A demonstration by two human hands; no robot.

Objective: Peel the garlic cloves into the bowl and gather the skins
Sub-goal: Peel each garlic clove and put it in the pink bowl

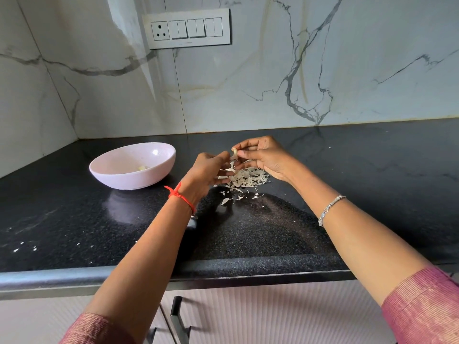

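My right hand (267,157) pinches a small pale garlic clove (234,150) between thumb and fingertips, above the counter. My left hand (207,173) is just left of it, fingers curled, pinching a strip of skin (233,158) that hangs from the clove. Below both hands lies a heap of papery garlic skins (247,180), with a few loose flakes (233,197) nearer me. A pale pink bowl (159,161) stands to the left, with a peeled clove (141,167) inside.
The black granite counter (360,170) runs along a marble wall, with a corner at the back left. A switch panel (186,28) sits on the wall. Tiny white specks (22,247) dot the counter's left front. Cabinet handles (177,316) show below the counter edge.
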